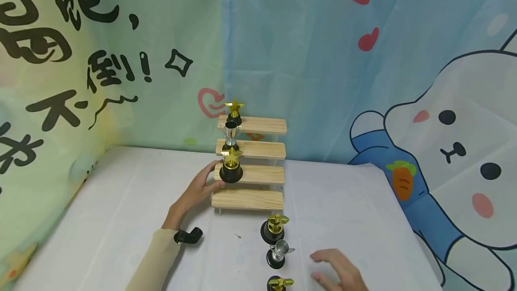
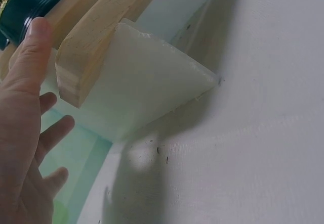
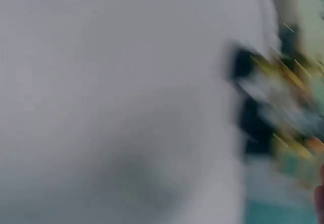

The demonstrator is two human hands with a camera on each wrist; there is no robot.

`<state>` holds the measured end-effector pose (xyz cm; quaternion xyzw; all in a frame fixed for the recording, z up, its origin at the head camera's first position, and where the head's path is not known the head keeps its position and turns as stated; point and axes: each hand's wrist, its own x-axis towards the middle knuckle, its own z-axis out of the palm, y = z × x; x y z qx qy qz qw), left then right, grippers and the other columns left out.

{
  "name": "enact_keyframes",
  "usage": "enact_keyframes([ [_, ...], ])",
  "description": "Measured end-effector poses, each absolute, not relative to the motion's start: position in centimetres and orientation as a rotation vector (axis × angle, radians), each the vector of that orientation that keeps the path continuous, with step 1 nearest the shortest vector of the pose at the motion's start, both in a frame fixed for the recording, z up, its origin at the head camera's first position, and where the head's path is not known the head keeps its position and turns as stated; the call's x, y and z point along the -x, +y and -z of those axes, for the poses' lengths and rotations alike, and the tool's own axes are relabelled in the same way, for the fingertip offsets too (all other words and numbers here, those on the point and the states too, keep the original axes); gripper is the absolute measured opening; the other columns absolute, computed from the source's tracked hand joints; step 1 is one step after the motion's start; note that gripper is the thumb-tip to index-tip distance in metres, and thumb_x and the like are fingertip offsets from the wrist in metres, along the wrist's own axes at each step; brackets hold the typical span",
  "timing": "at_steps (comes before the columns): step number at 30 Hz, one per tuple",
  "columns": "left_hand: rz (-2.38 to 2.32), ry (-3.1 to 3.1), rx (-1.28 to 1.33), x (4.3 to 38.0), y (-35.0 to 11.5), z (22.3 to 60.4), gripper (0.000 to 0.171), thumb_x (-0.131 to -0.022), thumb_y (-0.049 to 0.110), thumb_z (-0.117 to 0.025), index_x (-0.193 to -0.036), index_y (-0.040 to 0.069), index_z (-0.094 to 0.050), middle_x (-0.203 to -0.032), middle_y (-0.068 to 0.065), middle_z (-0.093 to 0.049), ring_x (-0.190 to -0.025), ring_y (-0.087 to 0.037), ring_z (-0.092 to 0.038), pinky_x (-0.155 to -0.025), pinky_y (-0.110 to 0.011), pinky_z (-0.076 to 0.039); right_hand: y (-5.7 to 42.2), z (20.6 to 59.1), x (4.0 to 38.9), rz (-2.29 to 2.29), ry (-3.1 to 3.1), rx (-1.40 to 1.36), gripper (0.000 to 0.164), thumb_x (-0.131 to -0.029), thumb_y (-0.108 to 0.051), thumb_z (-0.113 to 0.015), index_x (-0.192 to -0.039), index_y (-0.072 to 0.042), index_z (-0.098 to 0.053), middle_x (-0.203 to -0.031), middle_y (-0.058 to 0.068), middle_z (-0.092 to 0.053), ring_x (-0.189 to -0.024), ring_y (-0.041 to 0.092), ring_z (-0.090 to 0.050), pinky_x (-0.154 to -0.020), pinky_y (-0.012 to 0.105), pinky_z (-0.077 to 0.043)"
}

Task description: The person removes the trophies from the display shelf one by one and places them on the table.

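- The left hand (image 1: pixel 199 190) lay at the left end of the wooden rack (image 1: pixel 247 199), fingers spread, thumb close against the lower star trophy (image 1: pixel 231 174); whether thumb and base touched, I could not tell.
- The right hand (image 1: pixel 338 270), well apart from the left, held nothing, its thumb and fingers parted.
- Just left of the right hand, the table cup (image 1: pixel 276 256) stood between the far star (image 1: pixel 272 231) and the near star (image 1: pixel 278 284).
- A low pinch on a black base, clear of neighbours, seemed the right hand's surest hold.
- Beyond the left hand stood the shelf cup (image 1: pixel 231 134) and top star (image 1: pixel 234 110); light, steady left-hand pressure seemed best against wobble.
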<state>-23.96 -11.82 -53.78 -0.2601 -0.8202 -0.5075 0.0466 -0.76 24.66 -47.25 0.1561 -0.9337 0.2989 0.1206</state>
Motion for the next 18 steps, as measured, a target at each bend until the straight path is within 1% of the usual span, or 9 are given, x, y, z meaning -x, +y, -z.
enact_keyframes([
  [2, 1.546, -2.502, 0.786, 23.8, -11.8, 53.6, 0.065, -0.089, 0.011, -0.069, -0.146, 0.009, -0.038, -0.148, -0.016, -0.046, -0.138, -0.036, -0.042, -0.117, -0.057, -0.03, 25.6, 45.2, 2.9, -0.805, -2.539, -0.512, 0.036, -0.071, -0.003, -0.082, -0.101, -0.015, -0.066, -0.097, -0.011, -0.067, -0.09, 0.001, -0.061, -0.081, 0.01, -0.051],
  [4, 1.544, -2.504, 0.796, 23.5, -11.7, 53.0, 0.064, -0.09, 0.009, -0.068, -0.146, 0.004, -0.038, -0.148, -0.019, -0.045, -0.137, -0.039, -0.042, -0.117, -0.058, -0.03, 25.8, 42.9, 5.4, -0.838, -2.459, -0.541, 0.035, -0.075, 0.002, -0.078, -0.103, -0.013, -0.066, -0.099, -0.006, -0.068, -0.093, 0.002, -0.061, -0.086, 0.003, -0.045],
  [6, 1.538, -2.509, 0.811, 23.0, -11.6, 52.1, 0.063, -0.09, 0.009, -0.067, -0.145, 0.001, -0.038, -0.147, -0.022, -0.045, -0.137, -0.041, -0.042, -0.116, -0.059, -0.03, 25.3, 41.0, 7.8, -0.896, -2.432, -0.562, 0.032, -0.079, 0.001, -0.075, -0.107, -0.012, -0.066, -0.102, -0.003, -0.069, -0.096, 0.004, -0.061, -0.09, 0.001, -0.042],
  [8, 1.552, -2.513, 0.817, 22.5, -11.5, 51.3, 0.062, -0.09, 0.01, -0.067, -0.144, 0.0, -0.039, -0.147, -0.022, -0.045, -0.137, -0.041, -0.042, -0.116, -0.058, -0.031, 24.3, 39.7, 10.0, -0.948, -2.441, -0.608, 0.03, -0.082, -0.002, -0.073, -0.11, -0.01, -0.065, -0.105, 0.0, -0.069, -0.098, 0.007, -0.062, -0.091, 0.005, -0.045],
  [9, 1.555, -2.513, 0.819, 22.4, -11.4, 50.9, 0.061, -0.09, 0.01, -0.067, -0.143, 0.0, -0.039, -0.146, -0.022, -0.046, -0.136, -0.041, -0.042, -0.116, -0.058, -0.031, 23.5, 39.2, 11.0, -0.968, -2.465, -0.629, 0.029, -0.084, -0.005, -0.073, -0.111, -0.009, -0.064, -0.108, 0.001, -0.069, -0.1, 0.01, -0.062, -0.092, 0.009, -0.048],
  [12, 1.568, -2.505, 0.82, 22.2, -11.5, 50.4, 0.06, -0.09, 0.01, -0.067, -0.143, 0.0, -0.04, -0.146, -0.021, -0.047, -0.136, -0.04, -0.043, -0.116, -0.058, -0.031, 20.7, 38.4, 13.9, -1.068, -2.564, -0.685, 0.033, -0.087, -0.014, -0.072, -0.117, -0.007, -0.061, -0.114, 0.007, -0.067, -0.107, 0.02, -0.063, -0.094, 0.026, -0.054],
  [15, 1.562, -2.496, 0.84, 22.3, -11.6, 50.2, 0.06, -0.09, 0.008, -0.067, -0.142, -0.001, -0.041, -0.145, -0.023, -0.047, -0.135, -0.041, -0.044, -0.116, -0.058, -0.031, 17.6, 38.3, 16.5, -1.23, -2.686, -0.687, 0.042, -0.09, -0.022, -0.07, -0.125, -0.004, -0.056, -0.122, 0.014, -0.063, -0.115, 0.028, -0.061, -0.099, 0.04, -0.053],
  [18, 1.547, -2.494, 0.861, 22.4, -11.6, 50.2, 0.059, -0.09, 0.008, -0.067, -0.142, -0.002, -0.041, -0.144, -0.023, -0.048, -0.135, -0.041, -0.044, -0.116, -0.057, -0.031, 14.9, 38.8, 18.7, -1.342, -2.777, -0.652, 0.051, -0.09, -0.026, -0.07, -0.131, -0.002, -0.052, -0.129, 0.016, -0.059, -0.12, 0.032, -0.058, -0.103, 0.043, -0.05],
])
